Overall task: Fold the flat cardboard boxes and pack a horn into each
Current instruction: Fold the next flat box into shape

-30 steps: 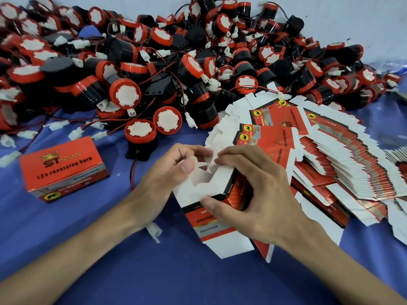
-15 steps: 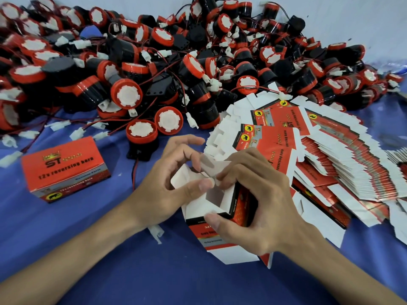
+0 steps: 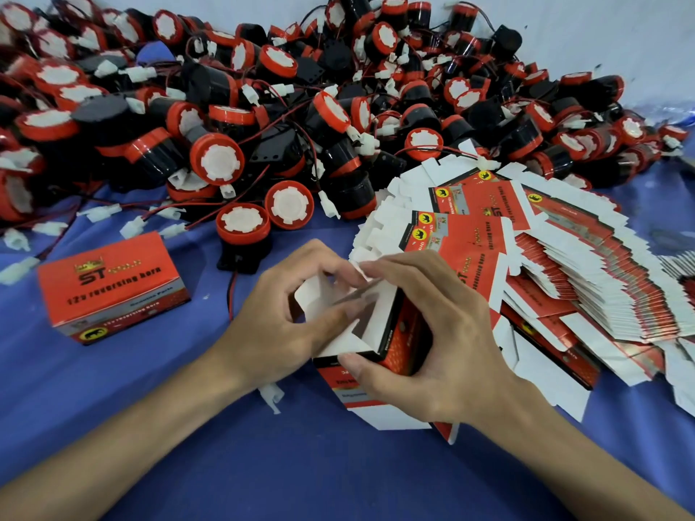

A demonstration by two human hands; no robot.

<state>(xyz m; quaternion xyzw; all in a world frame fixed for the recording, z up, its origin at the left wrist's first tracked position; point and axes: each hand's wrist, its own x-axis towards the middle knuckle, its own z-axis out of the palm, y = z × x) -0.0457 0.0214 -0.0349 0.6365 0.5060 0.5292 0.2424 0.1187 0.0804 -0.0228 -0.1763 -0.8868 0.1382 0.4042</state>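
Observation:
A half-formed red and white cardboard box point(image 3: 376, 325) stands on end in the middle of the blue cloth, its white end flaps uppermost. My left hand point(image 3: 278, 321) curls round its left side, fingers pinching the flaps. My right hand point(image 3: 432, 332) grips the right side, thumb on the near corner and fingertips on the top flap. A fanned stack of flat boxes point(image 3: 564, 265) lies to the right. A large heap of red and black horns point(image 3: 301, 107) with wires fills the back; one horn point(image 3: 242, 235) sits just beyond my left hand.
A closed red box point(image 3: 113, 287) printed "12v reversing horn" stands at the left on the blue cloth point(image 3: 263, 464). Loose white connectors point(image 3: 131, 227) and red wires trail from the heap. A white wall point(image 3: 620, 32) rises behind.
The box has turned more upright between my hands. My fingers have worked the white end flaps inward, and the open end now shows a square hollow.

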